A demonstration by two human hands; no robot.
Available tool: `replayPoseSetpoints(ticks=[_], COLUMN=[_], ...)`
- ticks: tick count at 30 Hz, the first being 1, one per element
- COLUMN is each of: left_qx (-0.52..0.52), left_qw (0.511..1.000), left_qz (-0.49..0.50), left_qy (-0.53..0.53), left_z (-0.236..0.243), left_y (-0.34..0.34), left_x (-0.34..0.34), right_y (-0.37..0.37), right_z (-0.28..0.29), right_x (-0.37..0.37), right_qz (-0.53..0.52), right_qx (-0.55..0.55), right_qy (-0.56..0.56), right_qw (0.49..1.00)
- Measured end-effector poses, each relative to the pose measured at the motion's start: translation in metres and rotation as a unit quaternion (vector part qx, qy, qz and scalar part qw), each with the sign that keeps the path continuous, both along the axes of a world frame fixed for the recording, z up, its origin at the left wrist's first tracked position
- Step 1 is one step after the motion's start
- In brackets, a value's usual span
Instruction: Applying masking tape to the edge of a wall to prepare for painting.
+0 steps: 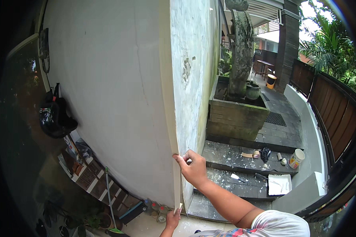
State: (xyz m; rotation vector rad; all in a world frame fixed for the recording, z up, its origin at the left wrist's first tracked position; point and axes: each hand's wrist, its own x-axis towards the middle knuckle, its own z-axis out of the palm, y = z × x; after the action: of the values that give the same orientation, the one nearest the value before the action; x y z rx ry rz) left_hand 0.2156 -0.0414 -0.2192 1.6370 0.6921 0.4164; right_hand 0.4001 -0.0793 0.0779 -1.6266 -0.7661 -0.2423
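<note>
A long cream strip of masking tape [168,75] runs down the vertical corner of the white wall [106,67]. Beyond that corner, the other wall face [191,87] is patchy and peeling. My right hand [193,168] is closed at the corner edge, its thumb on the tape and its fingers curled round the side. Below it, near the floor, my left hand [171,222] pinches the lower end of the strip, where a pale piece sticks up past the fingers. Part of the left hand is cut off by the lower edge of the view.
Paint flakes litter the dark steps [221,173] on the right. There lie a tape roll [256,154], a scraper [237,177], a white paint tray [279,184] and a bucket [296,158]. Bottles [155,206] stand at the wall's foot; a black helmet [55,118] hangs left.
</note>
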Motion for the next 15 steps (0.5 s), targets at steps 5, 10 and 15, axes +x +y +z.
replayPoseSetpoints(ticks=[5, 10, 15], left_qx=[0.019, 0.034, 0.015], left_qw=[1.000, 0.999, 0.999], left_qz=[-0.007, -0.008, 0.008], left_qy=[0.010, 0.037, 0.037], left_z=[0.004, 0.007, 0.000], left_y=[0.004, 0.020, 0.024], left_x=[0.012, 0.017, 0.012], right_y=[0.001, 0.007, 0.011], right_z=[0.003, 0.001, -0.008], right_x=[0.009, 0.013, 0.016], right_qz=[0.028, 0.046, 0.081], right_qx=[0.007, 0.002, 0.054], right_qy=[-0.042, -0.024, -0.097], right_qw=[0.999, 0.999, 0.991])
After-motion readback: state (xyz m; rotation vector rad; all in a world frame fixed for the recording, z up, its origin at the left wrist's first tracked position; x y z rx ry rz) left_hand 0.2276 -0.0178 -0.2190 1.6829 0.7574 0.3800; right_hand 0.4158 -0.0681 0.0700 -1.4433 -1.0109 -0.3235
